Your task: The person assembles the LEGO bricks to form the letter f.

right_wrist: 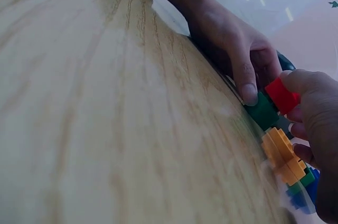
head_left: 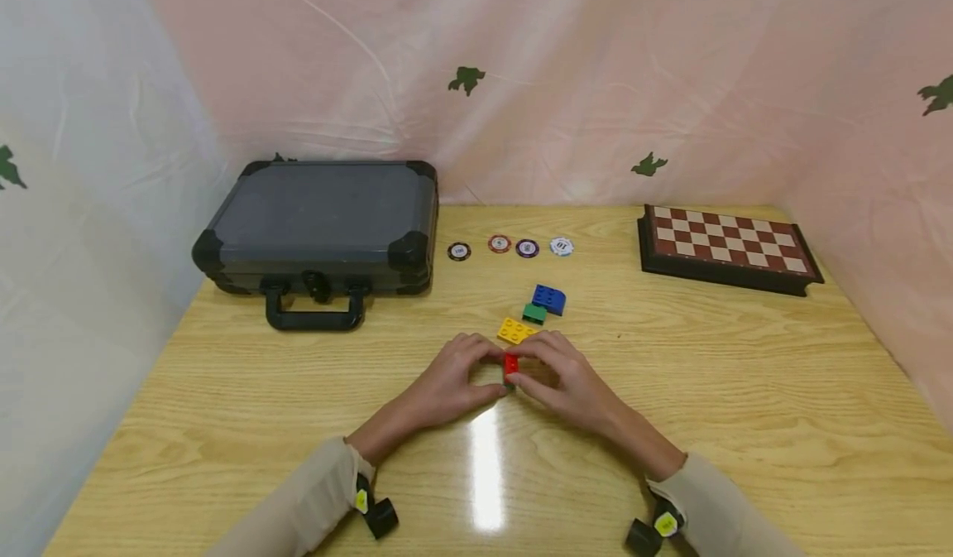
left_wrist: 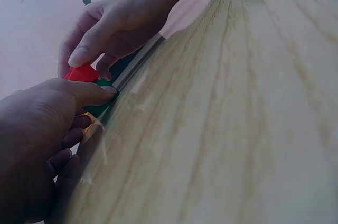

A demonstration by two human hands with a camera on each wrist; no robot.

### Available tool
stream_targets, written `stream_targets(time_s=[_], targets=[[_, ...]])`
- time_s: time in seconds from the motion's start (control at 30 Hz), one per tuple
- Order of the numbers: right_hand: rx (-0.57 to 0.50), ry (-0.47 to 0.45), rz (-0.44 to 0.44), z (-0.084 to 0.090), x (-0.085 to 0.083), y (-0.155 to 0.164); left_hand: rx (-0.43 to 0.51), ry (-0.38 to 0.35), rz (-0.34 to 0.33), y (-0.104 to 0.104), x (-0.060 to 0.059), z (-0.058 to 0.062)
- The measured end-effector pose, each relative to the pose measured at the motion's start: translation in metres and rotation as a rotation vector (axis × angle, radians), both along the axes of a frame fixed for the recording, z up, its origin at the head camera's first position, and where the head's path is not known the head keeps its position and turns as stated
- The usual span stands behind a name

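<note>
A red toy building brick (head_left: pixel 510 365) sits on top of a green brick (right_wrist: pixel 261 110) at the front middle of the table. My right hand (head_left: pixel 569 383) pinches the red one between thumb and fingers. From the other side, my left hand (head_left: pixel 447 383) pinches the green brick low down, its thumb near the tabletop. Whether the two bricks are fully pressed together I cannot tell. Just beyond the hands lies a yellow brick (head_left: pixel 515 330), partly covered by the right fingers. Behind it are a small green brick (head_left: pixel 533 314) and a blue brick (head_left: pixel 549 299) with one rounded end.
A dark grey hard case (head_left: pixel 328 209) with its handle facing forward stands at the back left. Several poker chips, including a black one (head_left: pixel 459 252) and a white one (head_left: pixel 562 247), lie in a row. A checkered game board box (head_left: pixel 730 241) occupies the back right.
</note>
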State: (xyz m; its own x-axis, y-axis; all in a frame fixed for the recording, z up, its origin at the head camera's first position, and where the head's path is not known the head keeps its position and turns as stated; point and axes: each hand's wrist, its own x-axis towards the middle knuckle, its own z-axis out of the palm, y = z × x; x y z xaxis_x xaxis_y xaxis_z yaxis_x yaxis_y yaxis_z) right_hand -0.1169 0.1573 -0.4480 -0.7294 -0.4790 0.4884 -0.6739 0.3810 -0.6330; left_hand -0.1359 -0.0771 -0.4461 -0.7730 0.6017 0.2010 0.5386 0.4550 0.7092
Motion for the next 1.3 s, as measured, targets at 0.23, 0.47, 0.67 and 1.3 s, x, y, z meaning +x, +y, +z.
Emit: stream_targets(time_s=[0.23, 0.47, 0.67, 1.3], targets=[[0.0, 0.006, 0.006, 0.0015, 0.0002, -0.0022, 0.0, -0.004, -0.005, -0.0005, -0.0006, -0.0001], [-0.023, 0.031, 0.024, -0.0009, -0.0012, -0.004, 0.007, 0.007, -0.011, -0.0002, -0.0008, 0.0], [-0.028, -0.001, 0.038, -0.0022, -0.0004, -0.0034, 0.008, 0.012, -0.004, -0.0002, -0.0003, -0.0007], [0.035, 0.094, -0.053, -0.0034, 0.0041, -0.001, 0.006, 0.029, -0.014, -0.0006, -0.0009, -0.0026]])
